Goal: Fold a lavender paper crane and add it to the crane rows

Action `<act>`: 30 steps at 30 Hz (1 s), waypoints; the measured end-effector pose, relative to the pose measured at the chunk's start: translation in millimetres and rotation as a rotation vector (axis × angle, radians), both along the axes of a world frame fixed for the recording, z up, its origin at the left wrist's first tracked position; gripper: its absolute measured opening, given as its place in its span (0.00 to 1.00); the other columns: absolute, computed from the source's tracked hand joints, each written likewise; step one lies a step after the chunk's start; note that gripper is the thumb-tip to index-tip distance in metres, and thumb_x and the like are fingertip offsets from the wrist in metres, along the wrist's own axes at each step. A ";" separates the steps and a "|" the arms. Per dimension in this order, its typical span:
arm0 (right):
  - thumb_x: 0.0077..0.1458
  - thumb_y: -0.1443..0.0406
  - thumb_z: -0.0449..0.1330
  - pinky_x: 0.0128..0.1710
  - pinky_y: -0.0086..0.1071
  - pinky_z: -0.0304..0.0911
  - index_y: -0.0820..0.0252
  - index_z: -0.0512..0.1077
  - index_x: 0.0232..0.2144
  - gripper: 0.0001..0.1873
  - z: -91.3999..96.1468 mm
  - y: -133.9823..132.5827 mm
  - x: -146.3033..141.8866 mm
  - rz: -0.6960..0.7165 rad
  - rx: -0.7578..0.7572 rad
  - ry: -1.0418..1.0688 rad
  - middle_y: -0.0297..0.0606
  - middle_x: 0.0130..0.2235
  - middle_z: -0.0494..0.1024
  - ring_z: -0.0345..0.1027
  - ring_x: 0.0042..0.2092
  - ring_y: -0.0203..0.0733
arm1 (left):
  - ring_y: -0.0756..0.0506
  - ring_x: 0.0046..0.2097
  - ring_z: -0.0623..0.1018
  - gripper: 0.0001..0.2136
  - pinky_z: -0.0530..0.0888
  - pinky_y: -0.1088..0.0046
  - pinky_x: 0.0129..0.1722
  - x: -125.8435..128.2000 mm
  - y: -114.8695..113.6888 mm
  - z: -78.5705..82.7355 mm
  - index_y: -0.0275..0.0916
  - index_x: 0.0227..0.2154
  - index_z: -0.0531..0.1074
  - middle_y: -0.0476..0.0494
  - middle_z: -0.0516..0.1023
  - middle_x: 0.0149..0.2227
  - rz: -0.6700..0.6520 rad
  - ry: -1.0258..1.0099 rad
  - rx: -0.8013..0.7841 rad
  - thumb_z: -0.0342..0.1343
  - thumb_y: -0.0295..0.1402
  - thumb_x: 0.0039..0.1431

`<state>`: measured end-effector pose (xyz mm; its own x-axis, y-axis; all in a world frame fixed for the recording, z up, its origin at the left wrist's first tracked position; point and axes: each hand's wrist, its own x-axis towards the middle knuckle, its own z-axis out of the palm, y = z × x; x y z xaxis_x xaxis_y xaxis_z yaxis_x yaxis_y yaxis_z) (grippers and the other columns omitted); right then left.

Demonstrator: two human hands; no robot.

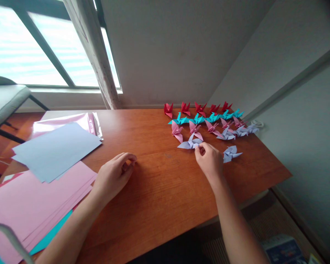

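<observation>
My right hand [209, 159] pinches the edge of a lavender paper crane [189, 144] that lies on the wooden table [154, 183]. Another lavender crane [231, 153] sits just right of that hand. Behind them run rows of cranes: red ones [198, 107] at the back, then teal [206, 118], pink [194, 128] and lavender [238, 132]. My left hand [114, 175] rests on the table with its fingers loosely curled, holding nothing, close to the paper stacks.
Sheets of lavender paper [55, 150] lie over a pink paper stack [30, 205] at the table's left, with a teal sheet [51, 236] beneath and a clear packet [71, 123] behind. A grey chair [5, 97] stands by the window. Walls close off the right side.
</observation>
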<state>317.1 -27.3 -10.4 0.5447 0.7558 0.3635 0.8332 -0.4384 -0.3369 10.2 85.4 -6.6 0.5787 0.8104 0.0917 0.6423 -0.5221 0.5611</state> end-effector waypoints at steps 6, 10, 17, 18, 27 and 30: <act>0.57 0.61 0.56 0.30 0.33 0.52 0.56 0.74 0.28 0.10 -1.7 6.0 4.9 0.009 0.004 0.025 0.39 0.31 0.80 0.70 0.32 0.44 | 0.48 0.29 0.75 0.08 0.68 0.72 0.32 0.6 -0.4 0.2 0.43 0.38 0.72 0.49 0.79 0.34 0.008 0.012 -0.014 0.48 0.34 0.61; 0.57 0.61 0.56 0.30 0.33 0.53 0.57 0.75 0.28 0.10 -1.9 8.0 5.8 -0.001 0.020 0.040 0.40 0.32 0.81 0.71 0.32 0.45 | 0.48 0.30 0.75 0.09 0.67 0.72 0.32 0.1 0.1 -0.3 0.43 0.38 0.72 0.49 0.79 0.34 0.007 0.014 -0.015 0.48 0.35 0.61; 0.57 0.62 0.56 0.30 0.33 0.54 0.56 0.74 0.27 0.09 -1.4 9.5 5.1 0.000 0.020 0.052 0.39 0.31 0.81 0.71 0.33 0.44 | 0.47 0.31 0.76 0.08 0.68 0.73 0.33 -1.0 -0.2 -1.1 0.43 0.38 0.71 0.49 0.79 0.35 -0.002 0.014 -0.004 0.48 0.35 0.61; 0.57 0.61 0.56 0.30 0.33 0.54 0.57 0.74 0.28 0.10 -1.2 9.8 5.2 0.003 0.018 0.052 0.40 0.31 0.81 0.72 0.33 0.44 | 0.47 0.31 0.76 0.08 0.68 0.73 0.33 -1.1 -0.3 -1.3 0.43 0.38 0.71 0.49 0.79 0.35 -0.001 0.012 -0.003 0.48 0.34 0.61; 0.57 0.58 0.58 0.31 0.33 0.59 0.56 0.72 0.26 0.11 0.9 -17.4 2.9 0.040 0.039 0.106 0.37 0.27 0.79 0.71 0.29 0.42 | 0.48 0.30 0.76 0.08 0.68 0.73 0.32 -0.8 0.9 -2.0 0.43 0.38 0.71 0.49 0.79 0.34 -0.001 0.014 -0.002 0.48 0.34 0.61; 0.58 0.57 0.57 0.33 0.33 0.62 0.57 0.73 0.27 0.13 5.7 -44.9 13.7 0.022 0.121 0.063 0.40 0.29 0.80 0.73 0.30 0.43 | 0.48 0.30 0.76 0.08 0.68 0.73 0.33 -1.2 0.8 -2.5 0.43 0.38 0.71 0.49 0.79 0.34 -0.005 0.007 0.004 0.47 0.34 0.61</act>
